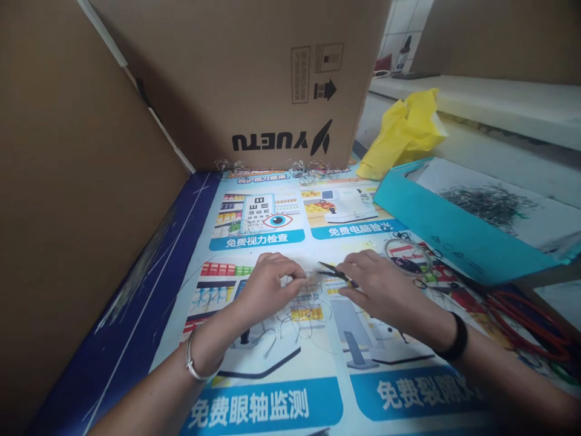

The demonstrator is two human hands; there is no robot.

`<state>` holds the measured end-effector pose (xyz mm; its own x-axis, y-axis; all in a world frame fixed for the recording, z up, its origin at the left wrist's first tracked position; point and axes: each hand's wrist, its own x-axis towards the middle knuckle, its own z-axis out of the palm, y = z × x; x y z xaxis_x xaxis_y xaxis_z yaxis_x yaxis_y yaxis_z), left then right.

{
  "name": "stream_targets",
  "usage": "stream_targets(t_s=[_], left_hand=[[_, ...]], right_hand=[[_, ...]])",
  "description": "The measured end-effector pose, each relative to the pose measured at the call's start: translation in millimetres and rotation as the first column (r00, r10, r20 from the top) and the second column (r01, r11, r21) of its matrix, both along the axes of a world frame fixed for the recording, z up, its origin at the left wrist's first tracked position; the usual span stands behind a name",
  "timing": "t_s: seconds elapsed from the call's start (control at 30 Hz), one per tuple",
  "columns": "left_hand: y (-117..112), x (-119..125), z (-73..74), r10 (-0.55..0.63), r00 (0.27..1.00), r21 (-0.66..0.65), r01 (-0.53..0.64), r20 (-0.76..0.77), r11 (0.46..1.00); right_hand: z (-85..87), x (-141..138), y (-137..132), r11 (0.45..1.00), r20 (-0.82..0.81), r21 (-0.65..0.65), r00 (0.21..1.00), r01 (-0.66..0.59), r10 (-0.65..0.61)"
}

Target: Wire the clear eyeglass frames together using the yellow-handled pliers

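Centre of frame: thin silvery wire tangle (313, 282), apparently pinched between finger and thumb of left hand (272, 281), the nearer. Just right: small dark pointed two-bladed tool (334, 274), gripped in right hand (377, 284), blades parted, long axis crosswise, tips leftward, near tangle.

This looks like a makeshift workshop: cardboard panels (204, 79) screen the far and left edges of the desk (185, 209), pliers (333, 274) are out, and wire pieces (490, 204) lie in a box (436, 224) near its right edge.
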<state>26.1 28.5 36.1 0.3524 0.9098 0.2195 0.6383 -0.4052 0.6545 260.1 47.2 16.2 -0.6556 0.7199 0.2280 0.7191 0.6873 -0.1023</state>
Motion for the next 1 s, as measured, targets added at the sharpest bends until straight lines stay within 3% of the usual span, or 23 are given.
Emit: stream_targets(t_s=[0.1,0.23,0.47,0.67,0.87,1.0], left_hand=[[-0.4,-2.1,2.1,0.001,1.0,-0.011,-0.001,-0.005,1.0],[-0.5,-2.9,2.6,0.011,1.0,-0.013,-0.011,-0.009,1.0],[-0.3,-4.7,2.1,0.005,1.0,-0.063,-0.005,0.001,0.998],[-0.2,-5.2,1.3,0.013,1.0,-0.061,-0.013,0.006,0.998],[0.0,-5.4,2.5,0.011,1.0,-0.045,-0.012,-0.013,0.999],[0.3,-5.4,2.2,0.004,1.0,-0.04,-0.004,-0.012,0.999]], right_hand=[[-4.8,13.9,-4.1,0.999,0.092,0.032,0.995,0.039,-0.041],[-11.5,21.4,-6.5,0.997,0.093,0.073,0.995,0.037,-0.043],[-7.9,19.0,-2.0,1.0,0.169,0.026,0.986,-0.002,-0.002],[-14.9,10.0,-6.5,0.991,0.229,0.131,0.972,0.019,-0.048],[-16.7,6.0,-8.7,0.983,0.222,0.179,0.971,0.051,-0.091],[-14.9,6.9,-8.3,0.993,0.136,0.109,0.989,0.048,-0.062]])
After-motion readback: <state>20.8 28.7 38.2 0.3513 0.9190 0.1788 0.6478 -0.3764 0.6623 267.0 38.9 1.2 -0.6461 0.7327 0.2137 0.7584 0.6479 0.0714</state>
